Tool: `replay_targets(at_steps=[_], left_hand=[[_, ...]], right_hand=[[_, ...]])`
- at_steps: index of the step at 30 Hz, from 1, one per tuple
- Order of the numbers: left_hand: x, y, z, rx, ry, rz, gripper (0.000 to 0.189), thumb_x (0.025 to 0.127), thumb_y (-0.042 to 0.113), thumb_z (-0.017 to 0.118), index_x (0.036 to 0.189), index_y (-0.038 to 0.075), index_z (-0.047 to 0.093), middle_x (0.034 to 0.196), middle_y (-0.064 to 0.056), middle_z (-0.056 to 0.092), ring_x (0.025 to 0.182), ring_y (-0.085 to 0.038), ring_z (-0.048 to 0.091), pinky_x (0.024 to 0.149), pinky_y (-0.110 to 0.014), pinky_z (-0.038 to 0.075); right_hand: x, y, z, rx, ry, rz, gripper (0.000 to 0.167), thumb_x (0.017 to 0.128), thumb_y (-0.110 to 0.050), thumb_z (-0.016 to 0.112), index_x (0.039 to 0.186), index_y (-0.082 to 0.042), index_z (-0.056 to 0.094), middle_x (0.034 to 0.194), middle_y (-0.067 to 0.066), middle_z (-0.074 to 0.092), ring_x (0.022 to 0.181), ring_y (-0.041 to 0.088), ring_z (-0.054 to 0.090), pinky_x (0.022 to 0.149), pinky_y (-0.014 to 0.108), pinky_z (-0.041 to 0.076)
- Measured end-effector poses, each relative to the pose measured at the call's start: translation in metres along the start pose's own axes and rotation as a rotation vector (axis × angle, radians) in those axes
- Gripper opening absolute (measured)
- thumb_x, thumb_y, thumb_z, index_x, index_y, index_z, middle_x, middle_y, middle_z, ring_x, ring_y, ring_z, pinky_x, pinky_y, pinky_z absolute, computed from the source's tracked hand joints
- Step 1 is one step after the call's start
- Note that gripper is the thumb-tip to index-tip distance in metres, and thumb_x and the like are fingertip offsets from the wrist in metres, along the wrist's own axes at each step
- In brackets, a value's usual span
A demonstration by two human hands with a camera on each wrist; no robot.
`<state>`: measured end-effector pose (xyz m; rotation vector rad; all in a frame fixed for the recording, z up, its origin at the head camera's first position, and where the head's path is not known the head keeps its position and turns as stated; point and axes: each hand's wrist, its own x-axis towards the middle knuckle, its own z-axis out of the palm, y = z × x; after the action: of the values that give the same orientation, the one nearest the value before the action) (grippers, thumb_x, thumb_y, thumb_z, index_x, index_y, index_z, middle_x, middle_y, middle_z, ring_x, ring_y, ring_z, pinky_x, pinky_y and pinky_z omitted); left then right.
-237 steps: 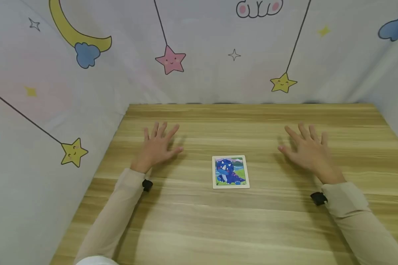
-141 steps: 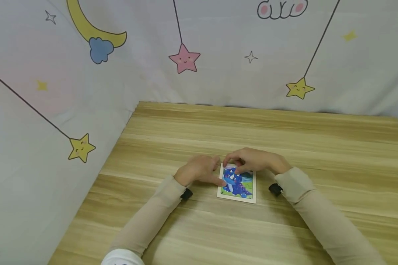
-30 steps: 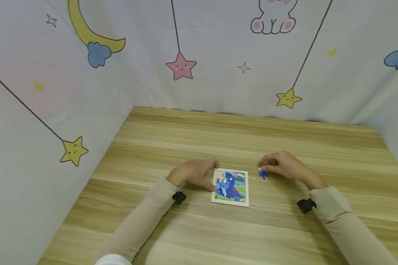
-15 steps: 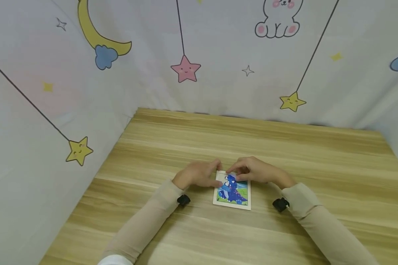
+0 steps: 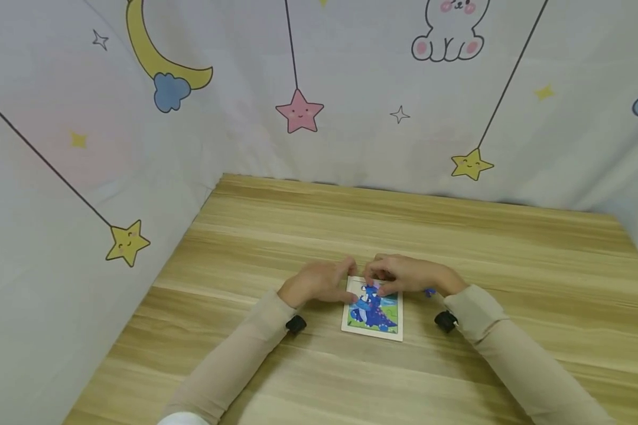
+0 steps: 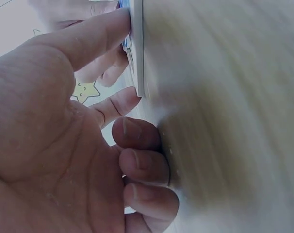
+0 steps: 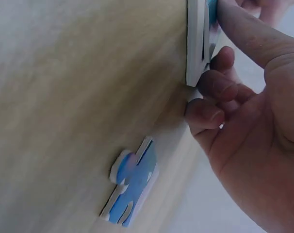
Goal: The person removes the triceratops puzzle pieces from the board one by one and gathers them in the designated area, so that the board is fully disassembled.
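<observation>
A square jigsaw puzzle [image 5: 372, 321] with a cream border and a blue dinosaur picture lies on the table. Bare backing shows at its upper left. My left hand [image 5: 319, 280] steadies the puzzle, thumb on its left border and index finger at the far left corner; the other fingers curl on the tabletop in the left wrist view. Over the far edge my right hand [image 5: 409, 274] bends its fingers, with thumb and index finger pinching a piece at the top of the picture. A loose blue puzzle piece [image 7: 132, 184] lies beside the right hand, mostly hidden by it in the head view.
The wood-grain table [image 5: 298, 224] ends at a white fabric backdrop [image 5: 351, 59] printed with stars, a moon and an animal. More of this fabric runs along the left side. Each wrist wears a small black camera [image 5: 296, 324].
The right hand has moved left from the loose piece, which it let go on the table, back to the puzzle's top edge. The left hand stays at the puzzle's left side.
</observation>
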<state>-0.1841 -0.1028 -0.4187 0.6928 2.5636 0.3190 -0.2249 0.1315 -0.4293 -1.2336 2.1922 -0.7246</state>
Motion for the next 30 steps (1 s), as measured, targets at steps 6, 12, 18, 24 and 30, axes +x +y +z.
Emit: replay_targets(at_steps=[6,12,18,24,30], left_hand=[[-0.001,-0.001,0.000,-0.001,0.006,-0.003,0.048,0.091,0.049,0.070,0.122,0.024,0.044,0.071,0.004,0.048,0.063,-0.014,0.044,0.056,-0.028,0.034],[-0.001,-0.001,-0.001,0.001,0.005,-0.007,0.050,0.091,0.050,0.070,0.124,0.024,0.043,0.070,0.002,0.046,0.062,-0.014,0.043,0.056,-0.027,0.033],[-0.001,-0.002,-0.001,0.013,0.004,-0.019,0.051,0.090,0.050,0.070,0.126,0.025,0.043,0.072,0.002,0.050,0.064,-0.014,0.046,0.057,-0.027,0.036],[-0.001,-0.001,0.001,0.013,0.010,-0.008,0.051,0.091,0.051,0.070,0.125,0.024,0.044,0.070,0.003,0.049,0.063,-0.014,0.046,0.056,-0.027,0.036],[-0.002,-0.001,0.002,0.009,0.023,0.005,0.049,0.091,0.049,0.071,0.124,0.023,0.045,0.070,0.003,0.049,0.063,-0.013,0.045,0.056,-0.027,0.036]], right_hand=[[0.003,-0.003,-0.002,-0.017,-0.034,0.046,0.029,0.096,-0.017,0.069,0.125,-0.023,0.064,0.107,-0.001,0.053,0.092,0.016,0.049,0.079,0.030,0.046],[0.007,-0.009,-0.006,-0.036,-0.041,0.037,0.021,0.094,-0.016,0.071,0.112,-0.023,0.062,0.108,0.002,0.049,0.095,0.019,0.048,0.082,0.034,0.045],[0.008,-0.005,-0.003,0.024,-0.031,-0.010,0.020,0.095,-0.014,0.070,0.109,-0.020,0.058,0.103,-0.003,0.053,0.093,0.014,0.051,0.083,0.030,0.045],[0.001,0.002,-0.003,0.078,-0.010,-0.037,0.019,0.098,-0.012,0.065,0.115,-0.018,0.060,0.091,-0.005,0.057,0.077,0.011,0.051,0.069,0.025,0.044],[-0.005,0.007,-0.002,0.091,-0.005,-0.048,0.018,0.102,-0.013,0.060,0.118,-0.017,0.063,0.096,-0.005,0.062,0.082,0.011,0.053,0.074,0.026,0.047]])
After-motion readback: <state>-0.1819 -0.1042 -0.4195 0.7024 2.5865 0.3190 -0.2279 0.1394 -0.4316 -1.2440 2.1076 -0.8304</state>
